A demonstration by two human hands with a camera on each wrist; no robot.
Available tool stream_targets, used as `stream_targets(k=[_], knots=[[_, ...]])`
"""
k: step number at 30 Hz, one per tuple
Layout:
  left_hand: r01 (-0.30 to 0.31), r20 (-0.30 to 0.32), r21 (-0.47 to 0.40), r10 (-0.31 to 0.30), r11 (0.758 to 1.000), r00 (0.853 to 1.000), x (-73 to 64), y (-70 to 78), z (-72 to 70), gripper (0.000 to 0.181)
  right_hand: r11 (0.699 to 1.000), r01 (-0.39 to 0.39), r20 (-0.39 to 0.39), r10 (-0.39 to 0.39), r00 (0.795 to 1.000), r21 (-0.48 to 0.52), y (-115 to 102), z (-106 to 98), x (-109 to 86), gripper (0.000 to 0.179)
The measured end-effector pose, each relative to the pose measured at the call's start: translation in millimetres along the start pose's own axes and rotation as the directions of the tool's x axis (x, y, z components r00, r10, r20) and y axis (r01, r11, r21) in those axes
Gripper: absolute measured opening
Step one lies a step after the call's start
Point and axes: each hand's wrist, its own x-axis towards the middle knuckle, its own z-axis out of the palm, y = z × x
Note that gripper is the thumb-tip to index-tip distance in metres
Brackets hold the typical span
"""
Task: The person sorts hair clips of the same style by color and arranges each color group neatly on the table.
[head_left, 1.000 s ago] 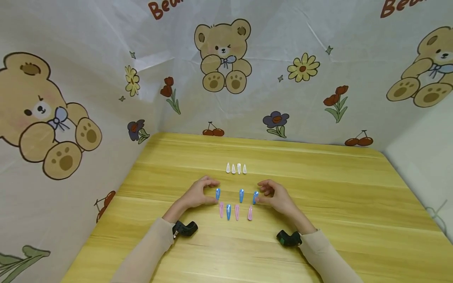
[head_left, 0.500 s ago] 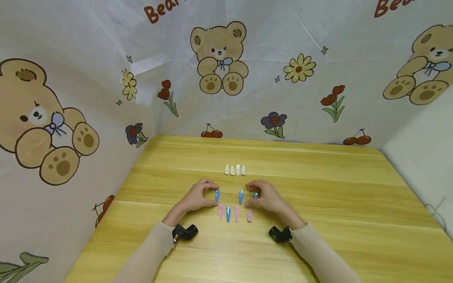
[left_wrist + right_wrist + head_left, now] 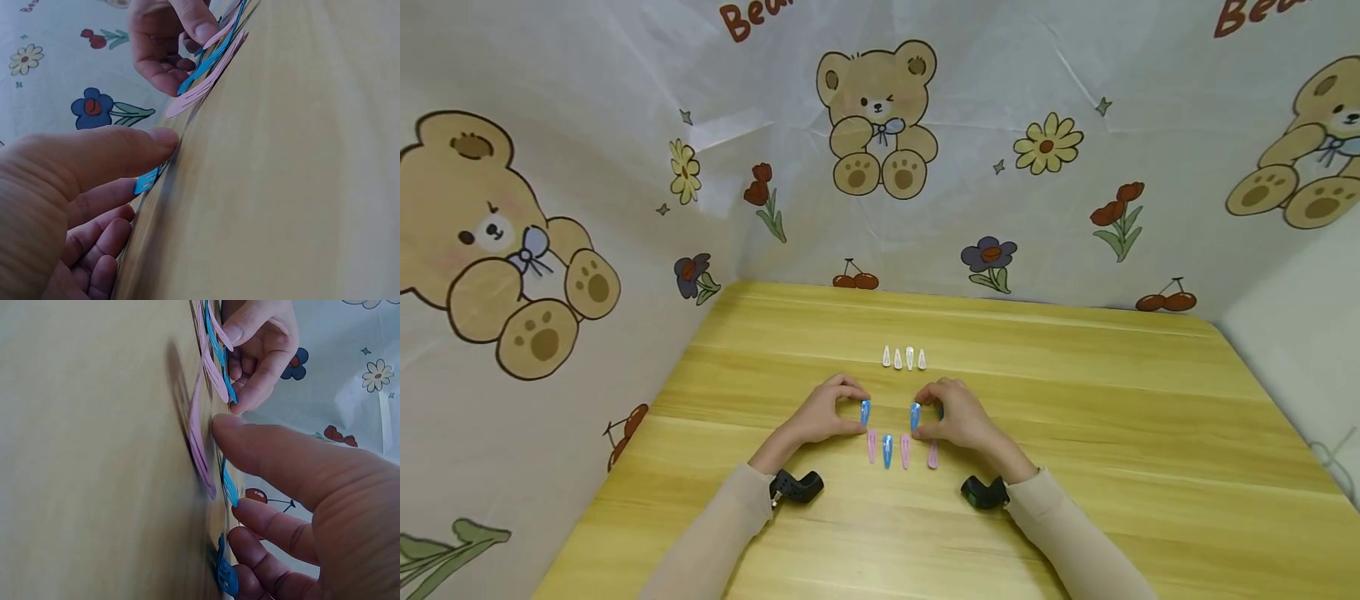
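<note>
My left hand [image 3: 822, 414] has thumb and index finger at the two ends of a glossy blue snap hair clip [image 3: 866, 412], pinching it. In the left wrist view the thumb partly hides this blue clip [image 3: 147, 180]. My right hand [image 3: 961, 417] likewise pinches a second blue clip [image 3: 915, 416] end to end; the right wrist view shows that clip [image 3: 229, 481] between thumb and index finger. Another blue clip [image 3: 226, 575] lies by the right hand's curled fingers, mostly covered in the head view. Nearer the body, a blue clip [image 3: 887, 451] lies between pink clips [image 3: 872, 447].
Several white hair clips [image 3: 910, 358] lie in a row farther back on the wooden table [image 3: 1075, 500]. A pink clip [image 3: 932, 455] sits below the right hand. A bear-printed cloth [image 3: 760, 100] hangs behind and left of the table.
My right hand has moved left, from the rightmost blue clip to the middle one, and its fingers have closed on it. My left hand stays at its blue clip.
</note>
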Motion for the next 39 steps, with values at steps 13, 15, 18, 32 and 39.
stream_targets(k=[13,15,18,32,39], knots=[[0.022,0.006,-0.034,-0.022,0.999,1.000,6.0,2.4,-1.2,0.045,0.995,-0.010,-0.004,0.010,1.000,-0.096,-6.1,-2.4,2.3,0.044],[0.025,0.009,-0.039,-0.024,0.999,1.000,7.7,4.5,-1.8,0.046,0.995,-0.023,-0.003,0.023,1.000,-0.096,-5.7,-3.2,2.6,0.041],[0.040,0.012,-0.041,-0.039,0.998,0.999,11.3,6.8,-2.2,0.048,0.995,-0.038,-0.001,0.038,0.999,-0.097,-5.5,-4.9,3.9,0.041],[0.086,0.022,-0.036,-0.085,0.996,0.996,50.4,10.4,-0.6,0.044,0.993,-0.078,0.075,0.085,0.994,-0.092,-17.0,-11.9,52.0,0.042],[0.102,-0.002,0.034,-0.102,0.994,0.995,55.7,5.8,5.8,0.042,0.987,-0.099,0.126,0.115,0.985,-0.126,-17.5,-8.4,60.8,0.043]])
